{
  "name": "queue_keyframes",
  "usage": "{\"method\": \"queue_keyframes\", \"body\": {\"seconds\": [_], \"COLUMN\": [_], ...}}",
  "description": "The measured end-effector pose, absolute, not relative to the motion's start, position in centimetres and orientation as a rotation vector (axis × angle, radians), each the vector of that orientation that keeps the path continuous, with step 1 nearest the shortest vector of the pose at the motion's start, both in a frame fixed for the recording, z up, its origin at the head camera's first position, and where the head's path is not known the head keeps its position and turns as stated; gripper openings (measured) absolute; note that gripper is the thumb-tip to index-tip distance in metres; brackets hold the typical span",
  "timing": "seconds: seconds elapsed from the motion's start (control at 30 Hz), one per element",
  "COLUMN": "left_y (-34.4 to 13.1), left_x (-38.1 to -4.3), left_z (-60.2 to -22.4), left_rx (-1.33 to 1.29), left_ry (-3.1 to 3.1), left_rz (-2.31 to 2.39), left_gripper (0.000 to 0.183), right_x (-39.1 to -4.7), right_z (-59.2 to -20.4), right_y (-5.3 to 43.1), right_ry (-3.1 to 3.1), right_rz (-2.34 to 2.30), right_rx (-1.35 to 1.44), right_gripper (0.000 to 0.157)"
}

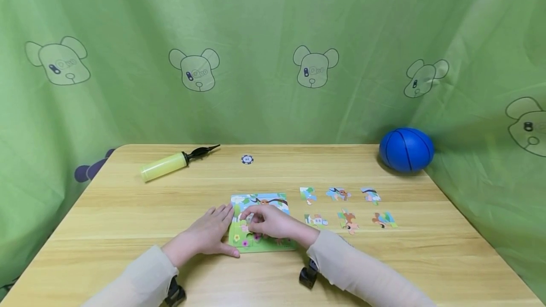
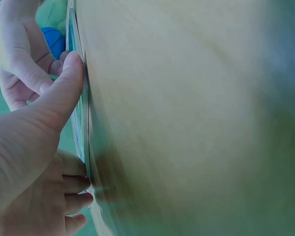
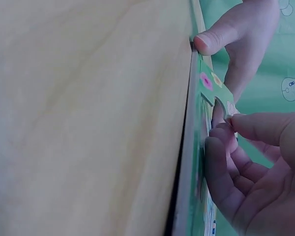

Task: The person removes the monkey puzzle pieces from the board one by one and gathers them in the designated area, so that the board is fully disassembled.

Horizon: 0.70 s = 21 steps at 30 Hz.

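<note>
A picture puzzle board lies flat on the table, its printed scene partly covered by my hands. My left hand rests along the board's left side, fingers extended and thumb at the near corner; the left wrist view shows its thumb against the edge. Over the board, my right hand pinches a green puzzle piece with flowers between thumb and finger. That piece sits at the board's lower left corner, its inner edge slightly raised in the right wrist view. Whether it is fully seated I cannot tell.
Several loose puzzle pieces lie in two rows right of the board. A blue ball is at the far right corner. Farther back are a yellow hand pump and a poker chip. Green curtains surround the table.
</note>
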<state>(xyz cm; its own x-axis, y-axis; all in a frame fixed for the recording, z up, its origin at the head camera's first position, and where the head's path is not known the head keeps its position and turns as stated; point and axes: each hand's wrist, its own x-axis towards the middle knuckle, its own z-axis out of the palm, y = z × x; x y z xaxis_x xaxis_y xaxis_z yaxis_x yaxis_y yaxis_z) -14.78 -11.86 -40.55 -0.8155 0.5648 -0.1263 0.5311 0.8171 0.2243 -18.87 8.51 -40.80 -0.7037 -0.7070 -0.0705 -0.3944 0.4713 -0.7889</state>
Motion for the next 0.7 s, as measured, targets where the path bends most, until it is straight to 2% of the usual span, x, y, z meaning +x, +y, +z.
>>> {"method": "queue_keyframes", "body": {"seconds": [0.37,0.7], "left_y": [-11.8,-11.8], "left_x": [-14.7,-14.7], "left_z": [-40.5,-40.4], "left_rx": [0.847,0.840], "left_ry": [2.808,2.807], "left_rz": [0.273,0.276], "left_gripper": [0.108,0.108], "right_x": [-18.5,-18.3], "right_z": [-39.9,-39.6], "right_y": [10.4,14.8], "right_ry": [2.238,2.222], "right_rz": [-1.278,-1.322], "right_rx": [-0.813,-0.688], "right_gripper": [0.025,0.020]}}
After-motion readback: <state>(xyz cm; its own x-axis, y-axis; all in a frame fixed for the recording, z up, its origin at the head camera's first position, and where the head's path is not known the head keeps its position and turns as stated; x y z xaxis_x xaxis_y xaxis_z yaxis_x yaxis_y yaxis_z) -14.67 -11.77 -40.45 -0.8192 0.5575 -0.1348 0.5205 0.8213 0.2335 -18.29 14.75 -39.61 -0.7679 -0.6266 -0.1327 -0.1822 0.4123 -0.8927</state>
